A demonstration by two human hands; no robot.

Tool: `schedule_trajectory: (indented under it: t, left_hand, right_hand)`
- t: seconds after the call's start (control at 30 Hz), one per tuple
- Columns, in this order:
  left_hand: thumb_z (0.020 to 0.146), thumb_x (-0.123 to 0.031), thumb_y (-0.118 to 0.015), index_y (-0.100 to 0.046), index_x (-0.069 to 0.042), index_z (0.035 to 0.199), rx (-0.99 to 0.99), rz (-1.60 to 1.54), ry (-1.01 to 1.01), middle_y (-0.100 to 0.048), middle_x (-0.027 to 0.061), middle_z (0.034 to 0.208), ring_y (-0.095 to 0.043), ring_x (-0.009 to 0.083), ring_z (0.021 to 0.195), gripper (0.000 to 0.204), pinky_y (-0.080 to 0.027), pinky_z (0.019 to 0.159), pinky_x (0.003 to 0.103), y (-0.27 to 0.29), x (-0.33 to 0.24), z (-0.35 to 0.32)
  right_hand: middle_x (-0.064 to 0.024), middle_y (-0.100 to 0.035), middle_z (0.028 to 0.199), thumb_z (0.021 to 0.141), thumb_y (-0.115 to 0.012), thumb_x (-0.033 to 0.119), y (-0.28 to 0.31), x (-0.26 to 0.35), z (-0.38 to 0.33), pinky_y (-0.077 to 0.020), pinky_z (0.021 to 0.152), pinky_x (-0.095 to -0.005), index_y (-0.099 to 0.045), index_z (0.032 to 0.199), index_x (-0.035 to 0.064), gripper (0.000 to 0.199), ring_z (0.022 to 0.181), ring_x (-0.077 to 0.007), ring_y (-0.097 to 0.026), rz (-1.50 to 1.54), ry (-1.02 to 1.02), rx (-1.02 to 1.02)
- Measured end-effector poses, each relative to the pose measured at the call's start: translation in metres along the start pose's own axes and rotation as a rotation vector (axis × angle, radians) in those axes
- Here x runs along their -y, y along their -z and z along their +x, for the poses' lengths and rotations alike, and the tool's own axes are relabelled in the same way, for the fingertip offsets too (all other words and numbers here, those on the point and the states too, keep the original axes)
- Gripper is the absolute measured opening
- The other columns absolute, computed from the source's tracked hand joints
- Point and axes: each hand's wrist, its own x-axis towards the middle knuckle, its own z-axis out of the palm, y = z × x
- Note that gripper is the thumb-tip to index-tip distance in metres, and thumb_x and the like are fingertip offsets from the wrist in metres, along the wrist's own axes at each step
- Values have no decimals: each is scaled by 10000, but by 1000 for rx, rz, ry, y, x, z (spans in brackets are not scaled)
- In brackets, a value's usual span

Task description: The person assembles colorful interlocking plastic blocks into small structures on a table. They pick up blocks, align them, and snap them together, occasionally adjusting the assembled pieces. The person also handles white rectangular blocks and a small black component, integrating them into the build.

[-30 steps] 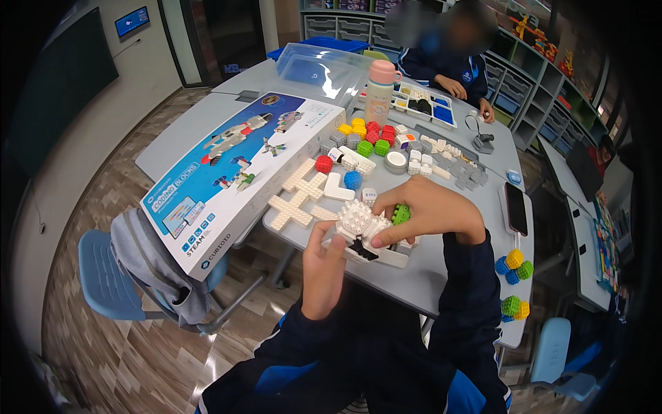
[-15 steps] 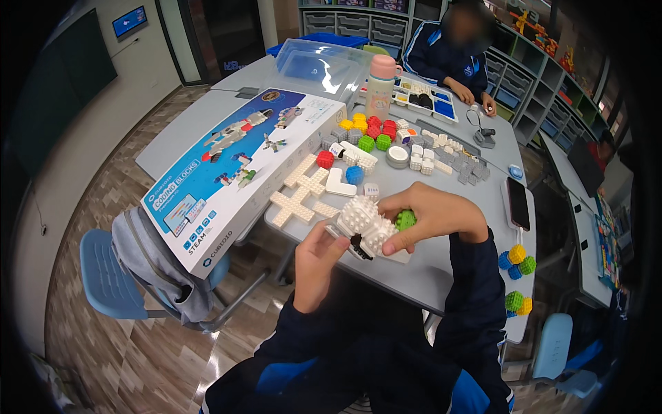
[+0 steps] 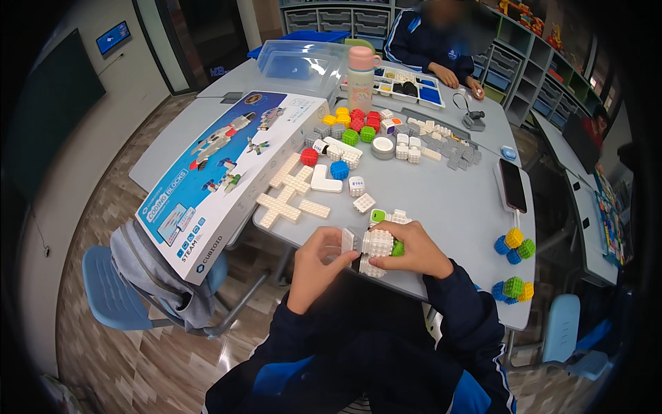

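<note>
My right hand is closed round a white studded block assembly at the table's near edge. A green studded block peeks out under its fingers. Between the thumb and fingers of my left hand is a pale grey flat piece, beside the left side of the assembly; whether they touch I cannot tell. Just beyond lie a piece with a green square face, a small white studded block and a white cube with dark marks.
Coloured blocks, a white L-shaped piece and cream studded plates spread over the table. A large box lies at left, a bottle stands behind. A phone and block clusters line the right edge. Another person sits opposite.
The white assembly has turned between my hands. The flat piece in my left hand now shows more plainly. The small white block and green-faced piece beyond have come into sight. My view has shifted slightly.
</note>
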Motion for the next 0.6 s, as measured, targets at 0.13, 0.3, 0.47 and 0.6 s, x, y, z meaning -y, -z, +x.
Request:
schedule_trajectory:
  t: [0.13, 0.3, 0.47, 0.6]
  left_hand:
    - [842, -2, -738, -506, -34, 1039, 147, -30, 33, -584, 37, 1013, -566, 93, 970, 306, -491, 867, 263, 11, 10, 3]
    - [901, 42, -639, -457, -38, 1083, 169, -191, -22, -545, 13, 968, -544, 79, 926, 270, -452, 839, 241, 0, 28, 11]
    - [921, 49, -608, -460, -39, 1081, 137, -153, -64, -529, 4, 960, -532, 72, 894, 236, -435, 815, 223, -6, 36, 17]
    - [925, 17, -611, -467, -48, 1077, 94, -72, -62, -524, -9, 947, -509, 66, 864, 219, -427, 803, 220, -8, 41, 17]
  right_hand:
    - [-173, -699, 801, 743, -779, 373, -6, -4, -4, -538, 689, -369, -667, 1018, 25, 457, 731, -343, -693, -85, 93, -1]
    - [-189, -695, 790, 739, -775, 385, -8, -11, -3, -537, 685, -390, -674, 1003, 15, 465, 722, -359, -687, -195, 76, -66]
    - [-201, -684, 752, 739, -770, 416, -10, -21, -1, -536, 682, -397, -682, 1019, -1, 510, 710, -369, -681, -209, 22, -109]
    - [-207, -684, 748, 738, -773, 427, -12, -27, 0, -537, 684, -396, -689, 1020, -8, 525, 703, -373, -678, -216, 20, -133]
